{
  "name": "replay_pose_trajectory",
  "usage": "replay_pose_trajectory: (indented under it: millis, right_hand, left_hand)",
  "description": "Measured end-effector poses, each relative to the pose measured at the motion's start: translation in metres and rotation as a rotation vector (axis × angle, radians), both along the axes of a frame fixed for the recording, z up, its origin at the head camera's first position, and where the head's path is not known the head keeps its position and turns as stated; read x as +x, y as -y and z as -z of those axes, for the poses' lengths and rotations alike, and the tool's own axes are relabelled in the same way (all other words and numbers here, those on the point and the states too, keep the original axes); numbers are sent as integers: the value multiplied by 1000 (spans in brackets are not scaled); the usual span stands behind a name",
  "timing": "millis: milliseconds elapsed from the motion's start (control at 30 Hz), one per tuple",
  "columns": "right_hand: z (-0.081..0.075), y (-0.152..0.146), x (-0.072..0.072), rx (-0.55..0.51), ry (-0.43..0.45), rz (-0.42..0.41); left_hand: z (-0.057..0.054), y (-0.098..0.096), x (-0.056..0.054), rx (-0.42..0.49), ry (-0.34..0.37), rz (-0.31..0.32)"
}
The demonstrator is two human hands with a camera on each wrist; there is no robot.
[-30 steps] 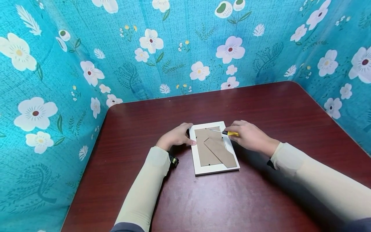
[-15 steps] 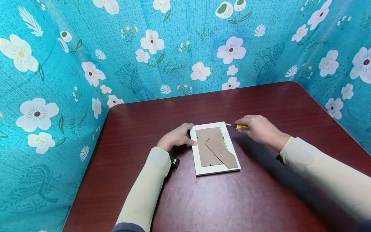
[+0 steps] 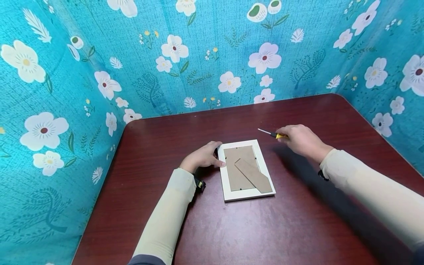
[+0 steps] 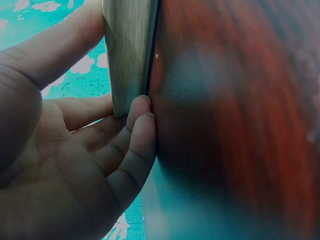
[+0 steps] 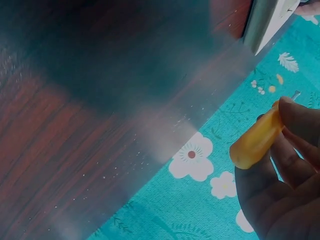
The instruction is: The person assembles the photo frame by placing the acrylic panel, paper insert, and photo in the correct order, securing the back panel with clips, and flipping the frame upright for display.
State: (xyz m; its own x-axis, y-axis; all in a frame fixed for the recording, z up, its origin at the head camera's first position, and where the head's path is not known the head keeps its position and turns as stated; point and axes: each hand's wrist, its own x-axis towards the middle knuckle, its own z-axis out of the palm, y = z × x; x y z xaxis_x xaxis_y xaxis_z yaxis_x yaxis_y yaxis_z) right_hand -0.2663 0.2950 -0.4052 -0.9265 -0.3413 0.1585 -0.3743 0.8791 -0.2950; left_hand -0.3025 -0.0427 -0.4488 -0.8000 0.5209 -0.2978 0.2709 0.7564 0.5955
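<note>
A white picture frame lies face down on the table, its brown backing board and slanted easel leg facing up. Small dark tabs show along the board's edges. My left hand grips the frame's upper left side, thumb over the top; in the left wrist view the fingertips curl against the wooden edge. Beyond the frame's upper right corner, my right hand holds a screwdriver by its yellow handle, the metal tip pointing left and apart from the frame. Thumb and fingers pinch the handle in the right wrist view.
The dark red-brown table has rounded far corners. A blue flowered cloth hangs behind it and on both sides. A black device is strapped at the left wrist.
The right hand has lifted the screwdriver away from the frame's top tab, moving right and toward the table's far side. The left hand and frame stay in place.
</note>
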Motion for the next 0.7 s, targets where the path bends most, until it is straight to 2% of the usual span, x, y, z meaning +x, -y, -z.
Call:
replay_pose_trajectory:
  millis: [167,267,700]
  right_hand:
    - [1,-4,-9,13,18,22]
    - [3,-7,-14,24,21,35]
    - [15,-13,-39,23,82,104]
  left_hand:
    - [1,1,0,-14,-25,20]
    - [0,1,0,-9,-15,26]
    - [3,1,-1,-6,-4,12]
